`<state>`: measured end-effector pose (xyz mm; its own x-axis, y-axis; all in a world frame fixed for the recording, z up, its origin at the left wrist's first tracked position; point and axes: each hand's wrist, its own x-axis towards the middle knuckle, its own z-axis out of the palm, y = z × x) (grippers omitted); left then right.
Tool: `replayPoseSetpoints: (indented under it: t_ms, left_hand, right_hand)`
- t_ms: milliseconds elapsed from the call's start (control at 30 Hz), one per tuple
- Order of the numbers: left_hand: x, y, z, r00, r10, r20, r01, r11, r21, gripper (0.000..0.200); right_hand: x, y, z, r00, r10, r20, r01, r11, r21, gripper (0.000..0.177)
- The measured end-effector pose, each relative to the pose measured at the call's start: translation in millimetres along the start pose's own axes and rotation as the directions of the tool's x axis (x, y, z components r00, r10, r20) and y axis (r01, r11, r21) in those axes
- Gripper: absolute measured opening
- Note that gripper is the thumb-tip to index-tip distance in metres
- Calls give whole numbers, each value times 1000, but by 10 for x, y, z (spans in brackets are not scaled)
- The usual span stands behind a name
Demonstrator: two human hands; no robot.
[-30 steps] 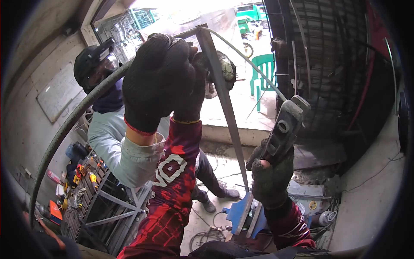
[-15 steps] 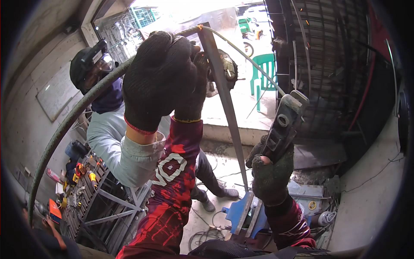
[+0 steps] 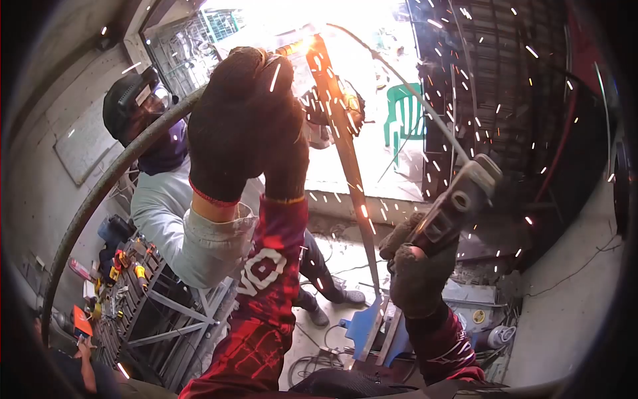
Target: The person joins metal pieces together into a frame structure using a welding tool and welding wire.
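Note:
My right hand [image 3: 425, 276], gloved, is closed around a welding electrode holder [image 3: 458, 203]. A thin welding electrode [image 3: 412, 90] runs from its jaws up to the left, its far end near a bright glow. That glow sits where a curved ribbed rod [image 3: 106, 176] meets the top of a tapering metal bar [image 3: 345, 156]. The bar's lower end stands at a blue vise [image 3: 365, 329]. My left hand [image 3: 287, 153], in a dark glove, is raised left of the bar, against a co-worker's gloved hand [image 3: 232, 126]; its fingers are hidden.
A co-worker in a welding helmet [image 3: 129, 106] stands at the left. A rack with tools [image 3: 136, 272] is below, near another person's arm [image 3: 86, 366]. Cables [image 3: 316, 366] lie on the floor. Sparks fly across the right side. A green chair [image 3: 402, 116] stands outside.
A bright glow and many sparks have appeared at the bar's top. My right hand's electrode holder has tilted to the right and slightly down, and the electrode's far end has shifted up and right.

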<state>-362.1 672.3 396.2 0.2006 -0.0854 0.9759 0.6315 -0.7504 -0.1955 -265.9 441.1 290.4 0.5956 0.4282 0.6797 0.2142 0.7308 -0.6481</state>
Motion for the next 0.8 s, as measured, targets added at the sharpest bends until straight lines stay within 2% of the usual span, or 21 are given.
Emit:
replayPoseSetpoints:
  t_ms: [67, 133, 200, 233, 267, 300, 333, 400, 467, 533, 600, 667, 733, 800]
  left_hand:
    - [-155, 158, -162, 998, -58, 34, 59, 997, -44, 17]
    - [-368, 340, -375, 990, -113, 84, 121, 988, -96, 15]
    - [-750, 573, -641, 939, -220, 263, 274, 942, -192, 14]
    - [-944, 688, -772, 886, -272, 375, 373, 899, -230, 14]
    - [-1122, 911, -937, 621, -508, 597, 769, 542, -338, 15]
    - [-1402, 977, -1048, 561, -476, 678, 809, 488, -327, 14]
    - [-1683, 1011, -1176, 494, -437, 752, 848, 435, -304, 14]
    - [-2045, 1219, -1474, 424, -359, 832, 889, 342, -305, 18]
    - [-2446, 1325, -1832, 137, -226, 964, 973, 215, -87, 22]
    - [-2774, 1421, -2108, 35, -161, 986, 974, 226, 3, 27]
    - [-2896, 1435, -2307, -45, -89, 995, 938, 339, 73, 29]
    - [-2908, 1446, -2422, -74, -102, 992, 934, 343, 105, 31]
    - [-2903, 1416, -2465, -138, -62, 989, 949, 279, 150, 31]
    - [-2906, 1386, -2477, -158, -69, 985, 945, 279, 171, 31]
  right_hand:
    - [23, -27, 1, 977, 177, -116, -133, 939, 316, 37]
    - [81, -100, -49, 968, 196, -154, -138, 935, 325, 37]
    - [81, -146, -76, 958, 212, -191, -138, 930, 341, 37]
    - [66, -153, -88, 967, 192, -166, -143, 952, 270, 37]
    - [59, -153, -113, 975, 174, -139, -145, 970, 197, 37]
    - [46, -54, -130, 986, 104, -127, -78, 978, 196, 33]
    - [41, -62, -103, 986, 100, -131, -71, 976, 207, 33]
    - [15, -93, -91, 979, 198, -56, -184, 963, 197, 32]
    - [-8, -25, -94, 987, 162, -19, -159, 982, 101, 34]
    - [-1, -7, -42, 989, 148, 2, -146, 980, 136, 34]
    - [-23, -4, -4, 992, 125, 25, -127, 982, 140, 35]
    - [-56, 14, 8, 994, 105, 41, -110, 985, 132, 37]
    - [-93, 79, 1, 996, 61, 68, -62, 998, 22, 43]
    - [-102, 79, 38, 997, 48, 65, -47, 999, -10, 48]
